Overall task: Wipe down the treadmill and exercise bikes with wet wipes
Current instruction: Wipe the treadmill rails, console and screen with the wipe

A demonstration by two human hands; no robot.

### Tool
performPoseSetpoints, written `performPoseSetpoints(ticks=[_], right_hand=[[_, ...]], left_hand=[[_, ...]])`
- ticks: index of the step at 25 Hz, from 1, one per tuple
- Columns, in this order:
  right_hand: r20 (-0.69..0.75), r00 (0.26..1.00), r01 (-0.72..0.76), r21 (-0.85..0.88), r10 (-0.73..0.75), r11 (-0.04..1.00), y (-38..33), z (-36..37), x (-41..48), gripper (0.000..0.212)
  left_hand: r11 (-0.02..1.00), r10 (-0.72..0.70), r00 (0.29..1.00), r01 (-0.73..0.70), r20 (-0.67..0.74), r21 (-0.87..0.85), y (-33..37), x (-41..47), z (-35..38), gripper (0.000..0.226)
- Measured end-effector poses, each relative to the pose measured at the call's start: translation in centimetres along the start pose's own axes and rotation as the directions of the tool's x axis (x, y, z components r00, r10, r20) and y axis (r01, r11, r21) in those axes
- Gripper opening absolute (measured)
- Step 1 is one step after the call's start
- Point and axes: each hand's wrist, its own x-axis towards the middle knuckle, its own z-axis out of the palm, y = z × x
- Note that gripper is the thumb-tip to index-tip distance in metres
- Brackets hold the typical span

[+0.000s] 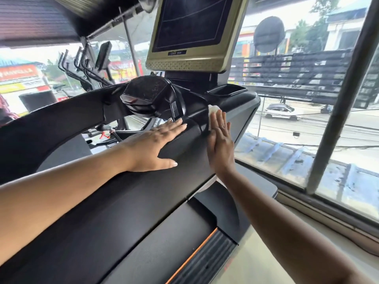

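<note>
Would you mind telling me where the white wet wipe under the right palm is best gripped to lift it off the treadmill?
Probably by the bunched end of the wet wipe sticking out past the fingertips of the right hand, coming from above and the window side. The rest is pressed flat against the treadmill's black side panel and hidden under the palm, so only that end offers a grip.

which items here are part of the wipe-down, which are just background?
In play:
- wet wipe, pressed under the right hand
- treadmill side rail, braced by the flat left hand
- treadmill screen
- exercise bikes, far left

Background:
- window frame
- car outside
- empty console tray
</note>
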Motion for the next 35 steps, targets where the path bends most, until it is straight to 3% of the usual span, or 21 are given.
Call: performPoseSetpoints(ticks=[2,5,7,14,20,23,27,32,35], right_hand=[[0.004,1.0,-0.028,0.02,0.028,0.999,0.0,-0.1,0.3,0.054],[0.132,0.965,0.225,0.022,-0.226,0.974,0.0,-0.2,-1.4,0.051],[0.163,0.944,0.288,0.024,-0.288,0.957,1.4,-0.7,-1.1,0.051],[0.027,0.999,0.025,-0.049,-0.023,0.999,9.2,-2.5,4.1,0.053],[-0.075,0.952,-0.294,0.055,0.298,0.954,11.0,-2.6,6.7,0.058],[-0.078,0.96,-0.257,0.138,0.269,0.957,8.4,-1.4,4.3,0.055],[-0.027,0.989,-0.143,0.08,0.146,0.986,10.1,-1.9,4.0,0.053],[-0.058,0.913,-0.393,0.143,0.404,0.908,13.5,-3.2,8.1,0.052],[-0.074,0.894,-0.423,0.186,0.442,0.887,12.7,-2.5,6.1,0.051]], left_hand=[[1.0,-0.018,1.0,0.018,-0.003,0.006,0.4,1.2,0.1,0.094],[0.999,-0.021,1.0,0.022,-0.007,0.027,1.0,3.0,0.1,0.096],[0.999,-0.027,1.0,0.027,-0.012,0.047,1.5,4.2,0.1,0.095],[0.989,-0.004,1.0,0.007,-0.021,0.147,2.8,7.8,0.0,0.091],[0.977,-0.004,1.0,0.007,-0.011,0.215,3.9,10.5,0.1,0.09],[0.974,0.003,1.0,0.0,-0.014,0.226,4.0,10.8,0.1,0.089],[0.973,-0.014,1.0,0.016,-0.012,0.229,4.0,10.6,0.2,0.088],[0.975,-0.024,1.0,0.027,-0.012,0.223,3.7,10.8,0.3,0.091],[0.977,-0.016,1.0,0.021,-0.026,0.21,3.4,10.8,0.4,0.089]])
